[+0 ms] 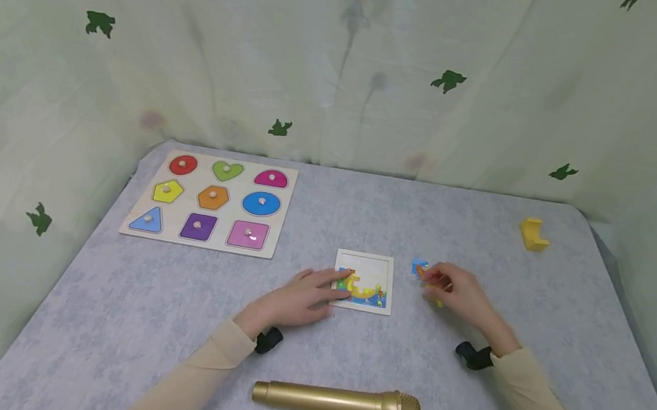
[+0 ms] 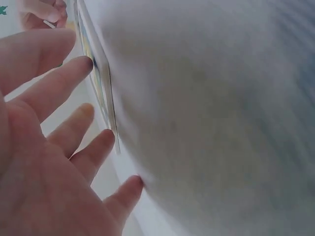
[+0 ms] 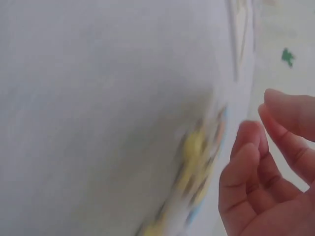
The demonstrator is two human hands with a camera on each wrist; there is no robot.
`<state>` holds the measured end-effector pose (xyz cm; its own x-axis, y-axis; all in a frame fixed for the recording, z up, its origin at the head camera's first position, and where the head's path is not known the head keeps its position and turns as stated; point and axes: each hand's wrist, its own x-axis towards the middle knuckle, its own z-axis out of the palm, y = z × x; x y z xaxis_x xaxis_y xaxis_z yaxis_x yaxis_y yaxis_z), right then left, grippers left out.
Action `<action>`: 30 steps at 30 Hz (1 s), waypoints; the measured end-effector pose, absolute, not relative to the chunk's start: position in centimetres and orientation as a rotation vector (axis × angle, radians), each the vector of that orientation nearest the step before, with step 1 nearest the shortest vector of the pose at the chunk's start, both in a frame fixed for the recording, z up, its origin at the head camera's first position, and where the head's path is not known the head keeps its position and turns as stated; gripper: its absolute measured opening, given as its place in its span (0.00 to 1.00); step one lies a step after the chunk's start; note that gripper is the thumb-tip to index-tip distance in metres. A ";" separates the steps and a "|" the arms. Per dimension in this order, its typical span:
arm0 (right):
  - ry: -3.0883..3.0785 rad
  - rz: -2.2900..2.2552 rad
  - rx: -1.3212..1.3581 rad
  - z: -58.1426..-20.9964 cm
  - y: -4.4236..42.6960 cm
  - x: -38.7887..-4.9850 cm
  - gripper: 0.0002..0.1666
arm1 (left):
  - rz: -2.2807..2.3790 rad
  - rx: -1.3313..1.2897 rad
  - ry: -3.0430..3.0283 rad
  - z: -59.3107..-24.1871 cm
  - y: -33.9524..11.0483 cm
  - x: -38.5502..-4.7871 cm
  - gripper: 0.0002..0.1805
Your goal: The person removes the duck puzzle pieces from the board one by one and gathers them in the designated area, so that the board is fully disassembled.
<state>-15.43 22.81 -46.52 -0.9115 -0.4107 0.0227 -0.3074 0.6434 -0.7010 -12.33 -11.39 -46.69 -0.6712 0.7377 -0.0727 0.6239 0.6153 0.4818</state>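
Note:
A small square jigsaw puzzle in a white frame (image 1: 366, 255) lies mid-table, with yellow, blue and green pieces filling its lower part. My left hand (image 1: 304, 297) rests at its left side, fingers extended, two fingertips over the pieces. In the left wrist view, the fingers spread along the puzzle's edge (image 2: 109, 93). Right of the frame, loose puzzle pieces (image 1: 419, 264) in blue, orange and yellow lie partly hidden under my right hand (image 1: 462, 299). Its fingers are loosely bent above them. The right wrist view shows blurred loose pieces (image 3: 193, 147) below the fingertips, nothing visible between them.
A shape board (image 1: 234, 206) with several knobbed coloured shapes lies at the back left. A gold microphone (image 1: 332, 402) lies across the front, between the forearms. At the back right sits a yellow block with a curved cutout (image 1: 531, 235). Fabric curtains (image 1: 346, 81) surround the table.

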 end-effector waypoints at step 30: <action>2.455 -1.046 -0.910 -46.1 10.8 -17.8 0.14 | 0.593 1.031 2.615 -46.2 -12.6 -11.8 0.21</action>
<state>-17.81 10.83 -46.13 -0.7458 -0.6648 -0.0421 -0.4302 0.5288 -0.7316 -11.83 -12.59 -46.17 -0.7112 0.6963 -0.0966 0.5866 0.6635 0.4645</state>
